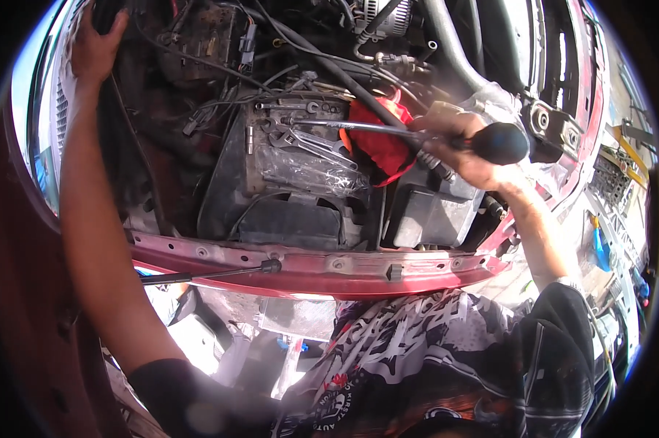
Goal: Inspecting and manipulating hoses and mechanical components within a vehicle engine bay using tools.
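Note:
My right hand [466, 150] grips a long-shanked tool [358, 128] with a bulbous black handle [500, 144]; its metal shank lies across the view over open-ended and adjustable wrenches [311, 146], a small socket [250, 140] and crumpled clear plastic [304, 171] on a grimy platform. A red cloth [384, 164] lies beside these tools, beneath the shank. My left hand [92, 51] is high at the upper left, thumb apart from the fingers, against a dark part at the engine bay's edge; its fingertips are partly hidden in shadow.
Cables, hoses [453, 51] and an alternator [388, 16] fill the far bay. A black box [424, 219] sits at near right. The car's red front rail [358, 281] crosses below, with a strut [198, 276] near its left. Metal parts and tools [618, 175] lie outside at right.

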